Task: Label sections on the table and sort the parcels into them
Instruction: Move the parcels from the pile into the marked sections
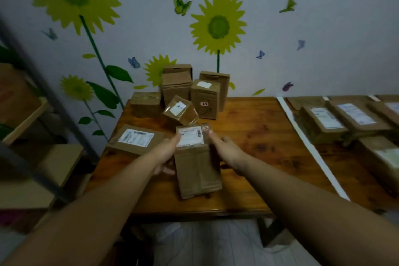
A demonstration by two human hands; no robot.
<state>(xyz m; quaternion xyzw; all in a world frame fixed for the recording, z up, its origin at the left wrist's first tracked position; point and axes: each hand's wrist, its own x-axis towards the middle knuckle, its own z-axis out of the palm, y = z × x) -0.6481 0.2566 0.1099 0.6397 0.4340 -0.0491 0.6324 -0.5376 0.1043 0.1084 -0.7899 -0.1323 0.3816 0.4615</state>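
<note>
I hold a tall brown cardboard parcel point(195, 164) with a white shipping label on its top, above the wooden table point(248, 136). My left hand point(166, 153) grips its left side and my right hand point(226, 151) grips its right side, fingers curled round the edges. Just behind it a small taped parcel point(181, 111) lies tilted. A flat parcel with a white label point(136, 139) lies at the table's left edge. Several upright parcels point(205, 98) stand at the back by the wall.
A white strip point(311, 142) runs across the table on the right. Beyond it lie several labelled parcels point(336, 119) in rows. A metal shelf with cardboard boxes point(32, 136) stands on the left. The wall behind has sunflower stickers.
</note>
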